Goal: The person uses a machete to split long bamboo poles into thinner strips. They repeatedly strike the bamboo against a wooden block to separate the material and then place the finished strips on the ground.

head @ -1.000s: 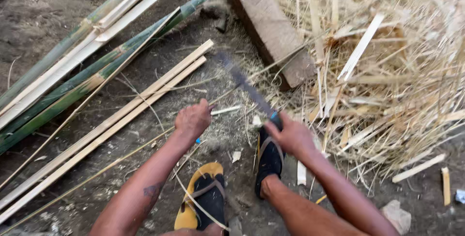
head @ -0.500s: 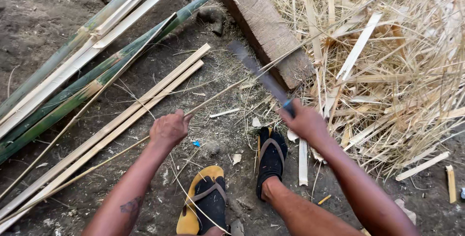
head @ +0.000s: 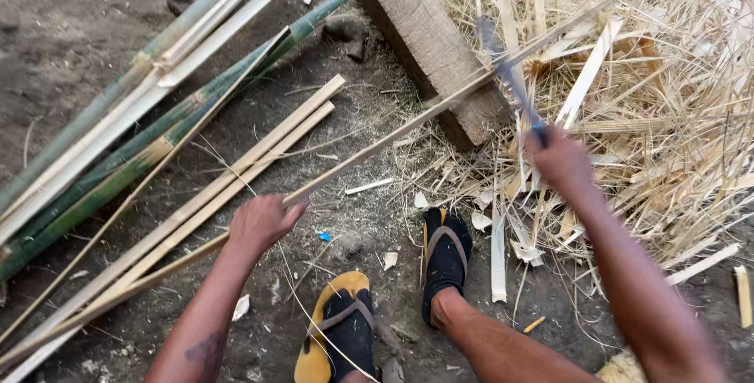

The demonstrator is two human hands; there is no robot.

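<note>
Gripping a long thin bamboo strip [head: 408, 128], the left hand [head: 263, 222] was closed around its lower part, low and left of centre above the dirt ground [head: 71, 61]. The strip ran diagonally from the lower left up to the upper right, passing over the end of a wooden block [head: 428, 45] and on across a heap of straw-coloured shavings [head: 667, 116]. The right hand [head: 561, 159] was clenched around the handle of a long knife [head: 506, 69], whose blade pointed up and away and met the strip near the block's right edge; motion blur hid the exact contact point.

Split bamboo slats [head: 236, 179] lay on the ground just left of the left hand, roughly parallel to the strip. Further left, green bamboo poles [head: 133, 139] lay in a bundle at a similar angle.

Two feet in dark socks showed at the bottom. The left foot wore a yellow sandal [head: 334, 336]; the right foot wore a black sandal [head: 446, 261]. Small chips and offcuts lay scattered around both feet.
</note>
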